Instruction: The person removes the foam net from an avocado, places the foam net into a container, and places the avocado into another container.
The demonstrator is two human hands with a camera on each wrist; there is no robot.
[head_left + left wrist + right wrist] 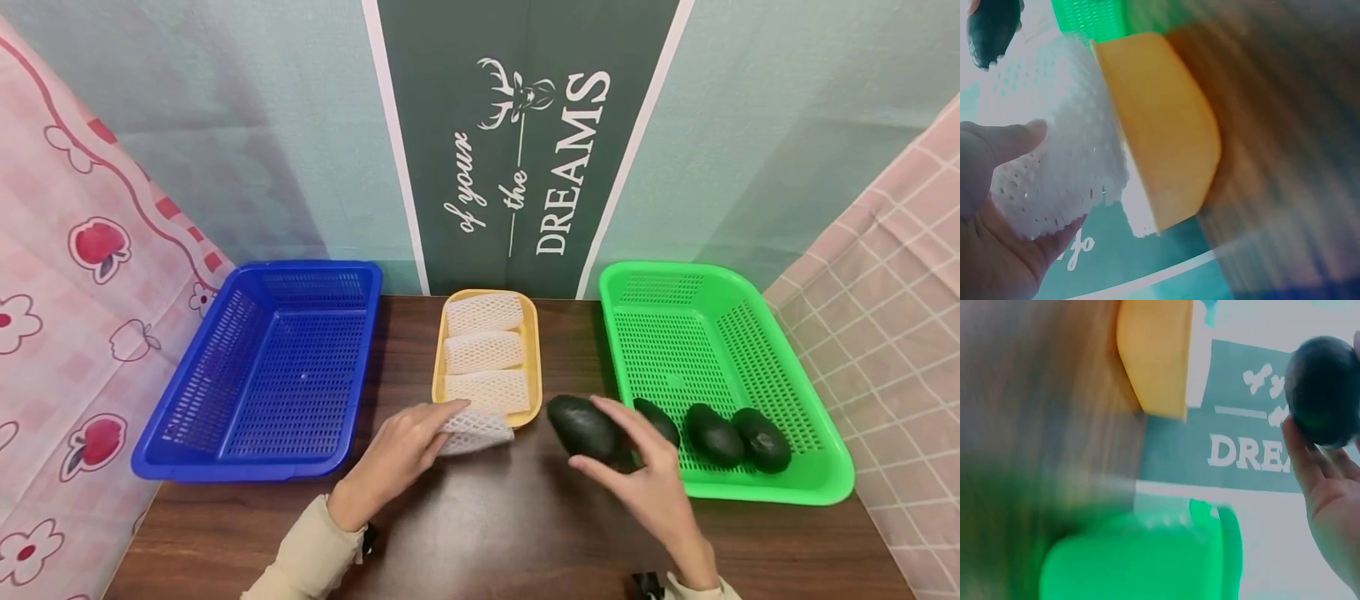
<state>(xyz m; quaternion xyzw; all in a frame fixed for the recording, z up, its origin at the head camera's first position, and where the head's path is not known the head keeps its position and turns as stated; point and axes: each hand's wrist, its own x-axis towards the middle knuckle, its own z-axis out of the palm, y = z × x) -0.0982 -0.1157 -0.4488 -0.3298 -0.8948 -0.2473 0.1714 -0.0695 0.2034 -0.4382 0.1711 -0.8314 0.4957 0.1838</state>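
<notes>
A white foam net sleeve is pinched between the thumb and fingers of my left hand, just in front of the yellow tray. In the left wrist view the thumb lies across the mesh of that foam net. My right hand grips a dark green avocado by its sides, held up between the tray and the green basket. The right wrist view shows the same avocado with fingers behind it. Several more foam nets lie flat in the tray.
Inside the green basket, at its near side, are more avocados. A blue basket stands on the left of the brown wooden table. Printed cloths hang at the back and on both sides.
</notes>
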